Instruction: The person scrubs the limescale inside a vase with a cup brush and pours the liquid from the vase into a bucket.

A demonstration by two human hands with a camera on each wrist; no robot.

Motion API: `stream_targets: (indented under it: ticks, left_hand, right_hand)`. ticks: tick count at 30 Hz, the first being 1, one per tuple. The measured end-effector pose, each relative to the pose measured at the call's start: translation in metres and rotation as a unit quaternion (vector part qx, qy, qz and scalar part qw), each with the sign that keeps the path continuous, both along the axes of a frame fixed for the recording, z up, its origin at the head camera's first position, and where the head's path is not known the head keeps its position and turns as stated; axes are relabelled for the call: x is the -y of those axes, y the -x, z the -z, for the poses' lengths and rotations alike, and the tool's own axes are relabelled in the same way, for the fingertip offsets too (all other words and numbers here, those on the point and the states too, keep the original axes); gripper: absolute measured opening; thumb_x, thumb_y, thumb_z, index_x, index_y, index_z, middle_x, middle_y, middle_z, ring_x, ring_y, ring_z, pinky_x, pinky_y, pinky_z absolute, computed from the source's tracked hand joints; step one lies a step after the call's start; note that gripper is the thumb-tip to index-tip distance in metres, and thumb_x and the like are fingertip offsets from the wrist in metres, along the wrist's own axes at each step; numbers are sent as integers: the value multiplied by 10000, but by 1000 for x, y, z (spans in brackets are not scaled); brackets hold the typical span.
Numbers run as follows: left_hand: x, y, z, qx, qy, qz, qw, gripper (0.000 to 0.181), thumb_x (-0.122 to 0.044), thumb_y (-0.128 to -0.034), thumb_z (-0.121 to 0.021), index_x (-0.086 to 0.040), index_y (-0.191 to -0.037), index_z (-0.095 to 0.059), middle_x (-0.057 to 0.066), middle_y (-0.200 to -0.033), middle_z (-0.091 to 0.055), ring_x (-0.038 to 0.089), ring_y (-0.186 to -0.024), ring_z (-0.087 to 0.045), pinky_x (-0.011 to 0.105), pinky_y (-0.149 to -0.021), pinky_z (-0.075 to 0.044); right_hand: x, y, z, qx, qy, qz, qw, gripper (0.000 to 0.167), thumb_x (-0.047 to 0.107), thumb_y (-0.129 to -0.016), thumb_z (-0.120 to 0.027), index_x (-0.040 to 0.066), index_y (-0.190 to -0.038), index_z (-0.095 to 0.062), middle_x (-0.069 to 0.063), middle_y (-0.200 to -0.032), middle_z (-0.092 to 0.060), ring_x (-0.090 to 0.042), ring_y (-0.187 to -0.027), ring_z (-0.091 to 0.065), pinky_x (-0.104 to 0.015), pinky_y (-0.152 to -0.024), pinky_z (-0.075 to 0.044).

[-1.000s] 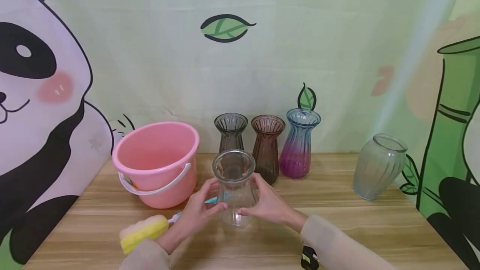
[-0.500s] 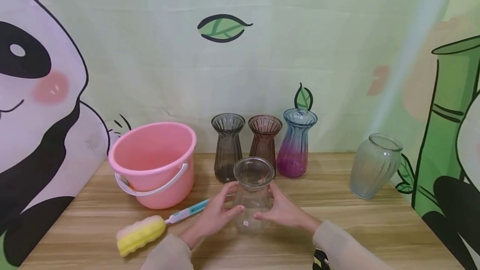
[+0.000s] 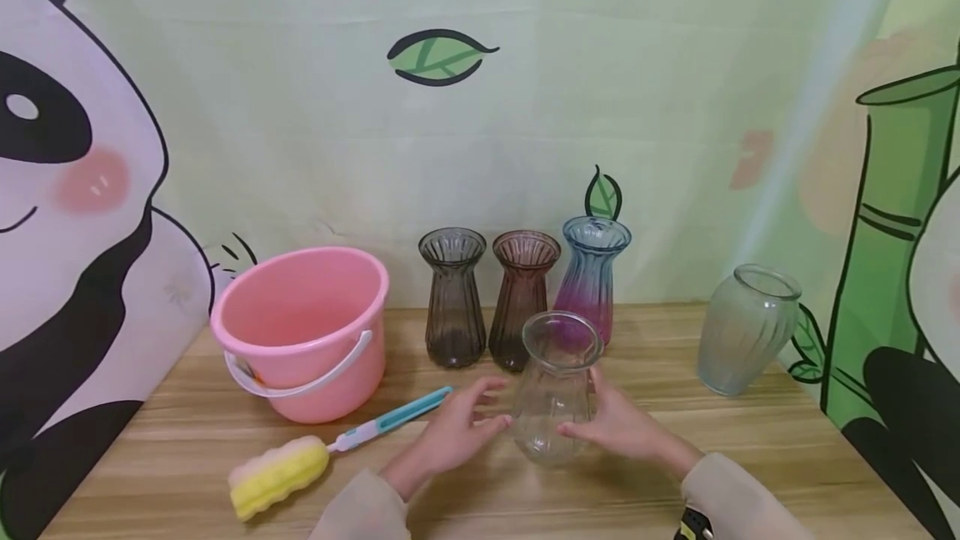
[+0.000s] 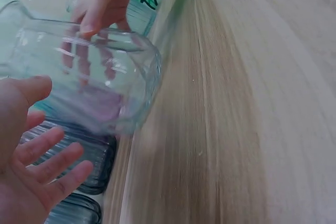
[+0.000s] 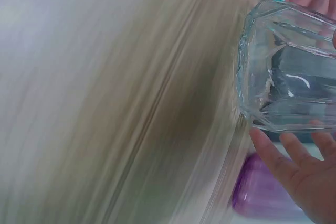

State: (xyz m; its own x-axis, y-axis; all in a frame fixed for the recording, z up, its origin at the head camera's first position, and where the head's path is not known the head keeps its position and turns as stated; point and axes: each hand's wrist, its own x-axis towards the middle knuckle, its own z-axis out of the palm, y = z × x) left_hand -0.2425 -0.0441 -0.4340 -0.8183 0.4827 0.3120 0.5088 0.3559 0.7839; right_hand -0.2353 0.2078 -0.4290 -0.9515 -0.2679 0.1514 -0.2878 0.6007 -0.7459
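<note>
A clear glass vase (image 3: 551, 411) with a flared rim stands near the middle front of the table, slightly tilted. My right hand (image 3: 628, 425) grips its right side, thumb in front and fingers behind; through the glass in the left wrist view those fingers of the right hand (image 4: 100, 9) show. On the vase's other side my left hand (image 3: 459, 432) is apart from the glass, with fingers spread. Its palm and loose fingers appear in the left wrist view, where the left hand (image 4: 37, 161) holds nothing. Whether the vase's base touches the table cannot be told.
Behind the clear vase stand a grey vase (image 3: 454, 307), a brown vase (image 3: 517, 307) and a blue-purple vase (image 3: 581, 294). A pink bucket (image 3: 330, 386) and a yellow sponge brush (image 3: 281, 473) are at left. Another clear vase (image 3: 750, 340) stands at far right.
The clear vase has shifted right along with my right hand. My left hand, earlier on the vase's left side, has come away from it. The brush handle is now uncovered.
</note>
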Motion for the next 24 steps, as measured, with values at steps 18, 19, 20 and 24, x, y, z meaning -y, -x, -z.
stream_targets:
  ticks: [18,19,20,24]
  left_hand:
    - [21,-14,9,-6,-100,-315,9995,117,-76,-843,-624,-32,-949,-643,70,-910,-657,124,-787,-606,227,-659,-497]
    - [22,-14,9,26,-104,-318,9994,117,-75,-843,-624,-34,-950,-646,65,-909,-659,123,-788,-604,230,-662,-496]
    - [23,-14,10,49,-101,-321,9994,115,-78,-844,-623,-40,-949,-648,58,-905,-662,122,-787,-604,231,-664,-497]
    - [26,-14,12,112,-66,-347,9993,106,-89,-845,-621,-55,-940,-653,25,-886,-665,113,-778,-605,232,-669,-497]
  right_hand:
    - [-82,21,-1,-734,-490,1010,9910,881,223,-796,-704,-105,-1380,-131,-393,-1319,-296,-572,-1156,-373,-622,-924,-354]
    - [-85,23,-1,-788,-575,1088,9893,873,223,-799,-700,-115,-1376,-139,-404,-1316,-303,-570,-1155,-376,-621,-926,-351]
    - [-88,25,-1,-816,-616,1146,9881,870,221,-802,-696,-122,-1377,-140,-410,-1320,-300,-569,-1162,-368,-623,-934,-341]
    - [-95,32,-3,-668,-803,1427,9842,888,280,-830,-660,-143,-1378,-104,-436,-1334,-263,-575,-1189,-323,-621,-963,-304]
